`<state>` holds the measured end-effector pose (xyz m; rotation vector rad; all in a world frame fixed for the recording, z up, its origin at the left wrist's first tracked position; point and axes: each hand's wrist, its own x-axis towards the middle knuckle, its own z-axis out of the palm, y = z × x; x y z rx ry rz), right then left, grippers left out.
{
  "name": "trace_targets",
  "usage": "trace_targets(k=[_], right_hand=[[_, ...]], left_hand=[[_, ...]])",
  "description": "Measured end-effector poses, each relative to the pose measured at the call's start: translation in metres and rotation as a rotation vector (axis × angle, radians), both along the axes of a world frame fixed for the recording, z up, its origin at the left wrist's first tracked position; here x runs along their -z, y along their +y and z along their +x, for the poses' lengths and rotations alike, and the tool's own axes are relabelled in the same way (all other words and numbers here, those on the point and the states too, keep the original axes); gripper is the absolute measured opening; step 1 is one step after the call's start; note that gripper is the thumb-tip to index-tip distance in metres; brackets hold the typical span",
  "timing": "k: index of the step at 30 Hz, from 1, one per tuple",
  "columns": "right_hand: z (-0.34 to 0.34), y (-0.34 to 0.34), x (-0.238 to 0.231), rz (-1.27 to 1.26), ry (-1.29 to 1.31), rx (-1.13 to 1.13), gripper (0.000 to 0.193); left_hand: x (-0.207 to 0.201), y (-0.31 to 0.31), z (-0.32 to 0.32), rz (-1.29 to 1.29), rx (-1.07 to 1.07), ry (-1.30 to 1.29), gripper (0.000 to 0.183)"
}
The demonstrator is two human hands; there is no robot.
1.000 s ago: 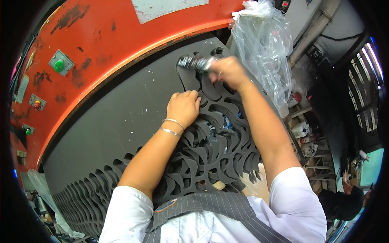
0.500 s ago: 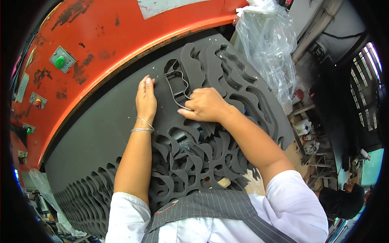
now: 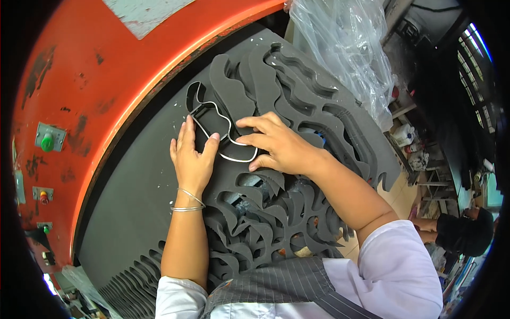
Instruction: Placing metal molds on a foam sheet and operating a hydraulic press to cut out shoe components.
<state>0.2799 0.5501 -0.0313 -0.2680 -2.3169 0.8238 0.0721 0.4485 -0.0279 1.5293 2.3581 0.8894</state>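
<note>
In the head view, the left hand (image 3: 192,159), apart from the die half a second ago, now rests flat-fingered, thumb spread, against the left side of the thin grey metal, wavy-outlined cutting die (image 3: 230,127), so both hands now steady it. The right hand (image 3: 284,142) curves loosely around its near end, fingers parted; whether they pinch, I cannot tell. The die lies on a smooth, matte dark-grey foam sheet (image 3: 139,186), beside curling, thick-walled foam offcuts (image 3: 261,229).
</note>
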Motion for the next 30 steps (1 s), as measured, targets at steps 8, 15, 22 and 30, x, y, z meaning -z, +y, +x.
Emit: trace_targets(k=[8,15,22,30], right_hand=[[-0.009,0.009,0.005,-0.017,-0.106,-0.062,0.053],[-0.007,0.027,-0.002,-0.023,-0.194,-0.041,0.054],[-0.015,0.010,-0.054,-0.023,-0.282,0.031,0.063],[-0.068,-0.056,-0.143,0.004,-0.006,-0.040,0.044]], left_hand=[[0.002,0.011,-0.002,0.010,-0.033,0.027,0.059],[-0.010,0.023,-0.003,-0.084,0.020,0.085,0.064],[-0.039,-0.032,-0.053,0.078,0.168,-0.529,0.050],[-0.139,-0.292,-0.199,0.978,-0.776,-0.009,0.029]])
